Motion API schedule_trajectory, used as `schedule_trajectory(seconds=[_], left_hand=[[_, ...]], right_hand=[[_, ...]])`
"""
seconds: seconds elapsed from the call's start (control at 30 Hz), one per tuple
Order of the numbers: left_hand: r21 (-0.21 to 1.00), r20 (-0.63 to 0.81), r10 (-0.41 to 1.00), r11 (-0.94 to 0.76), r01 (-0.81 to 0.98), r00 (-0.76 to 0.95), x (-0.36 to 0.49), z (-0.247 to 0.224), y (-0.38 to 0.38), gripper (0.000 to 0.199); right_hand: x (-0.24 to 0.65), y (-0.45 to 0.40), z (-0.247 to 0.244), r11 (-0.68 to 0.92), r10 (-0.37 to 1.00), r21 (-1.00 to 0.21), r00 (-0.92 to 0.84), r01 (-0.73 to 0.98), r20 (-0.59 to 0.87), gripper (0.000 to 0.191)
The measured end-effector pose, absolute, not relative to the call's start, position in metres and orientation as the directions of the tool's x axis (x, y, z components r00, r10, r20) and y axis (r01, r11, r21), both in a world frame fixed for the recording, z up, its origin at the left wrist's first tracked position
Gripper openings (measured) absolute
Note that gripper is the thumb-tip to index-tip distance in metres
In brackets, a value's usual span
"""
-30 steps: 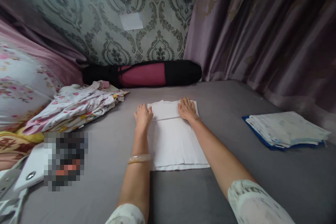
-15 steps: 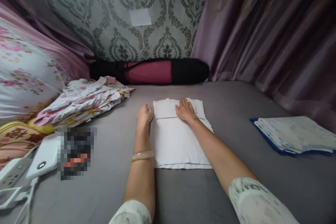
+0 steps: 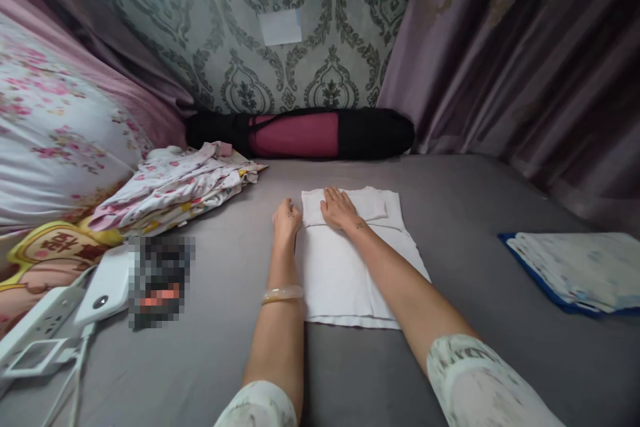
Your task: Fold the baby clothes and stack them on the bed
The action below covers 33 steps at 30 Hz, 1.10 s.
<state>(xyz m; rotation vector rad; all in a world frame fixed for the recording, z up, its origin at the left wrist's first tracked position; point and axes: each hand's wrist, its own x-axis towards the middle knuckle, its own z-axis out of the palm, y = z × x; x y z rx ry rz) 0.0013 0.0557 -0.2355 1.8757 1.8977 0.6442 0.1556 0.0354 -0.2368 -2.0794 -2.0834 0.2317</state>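
A white folded garment [image 3: 340,273] lies flat on the grey bed sheet, with a sleeve-like strip folded across its upper part. My right hand [image 3: 340,208] rests flat on that strip, fingers stretched out, left of its middle. At the garment's upper left edge is my left hand [image 3: 287,219], its fingers curled closed against the edge; the fingertips are partly hidden. A pale bangle [image 3: 283,293] circles my left forearm.
To the right, a folded pale cloth stack [image 3: 580,273] lies on a blue layer. A black and pink long bag [image 3: 295,135] lies along the wall. At left are crumpled printed clothes [image 3: 175,183], a floral pillow [image 3: 55,113], a white power bank [image 3: 107,287] and a power strip [image 3: 45,320].
My right hand has slid left along the folded strip, uncovering its right end. My left hand stays at the left edge. The whole view has shifted slightly.
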Motion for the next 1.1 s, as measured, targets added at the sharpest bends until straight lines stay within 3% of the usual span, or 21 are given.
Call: schedule_trajectory(seconds=[0.17, 0.33, 0.67, 0.83, 0.93, 1.1], left_hand=[[0.602, 0.052, 0.997, 0.017, 0.798, -0.06, 0.001, -0.236, 0.057, 0.045], [0.639, 0.07, 0.994, 0.017, 0.769, -0.081, 0.001, -0.236, 0.057, 0.045], [0.664, 0.087, 0.995, -0.026, 0.747, -0.042, 0.006, -0.232, 0.059, 0.044], [0.637, 0.219, 0.972, -0.21, 0.742, 0.087, 0.022, -0.231, 0.052, 0.042], [0.613, 0.235, 0.955, -0.291, 0.735, 0.181, 0.034, -0.232, 0.048, 0.041], [0.542, 0.232, 0.918, -0.397, 0.741, 0.322, 0.043, -0.237, 0.044, 0.041]], right_hand=[[0.152, 0.041, -0.232, -0.019, 1.0, -0.246, 0.018, 0.969, -0.006, 0.059], [0.122, 0.05, -0.227, 0.071, 0.992, -0.26, -0.04, 0.963, 0.121, 0.059], [0.109, 0.05, -0.232, 0.115, 0.993, -0.327, -0.099, 0.938, 0.065, 0.058], [0.152, 0.036, -0.222, -0.152, 0.947, -0.281, 0.221, 0.948, 0.232, 0.059], [0.179, 0.027, -0.231, -0.312, 0.921, -0.249, 0.357, 0.917, 0.158, 0.06], [0.192, 0.025, -0.244, -0.355, 0.924, -0.231, 0.377, 0.906, 0.057, 0.061]])
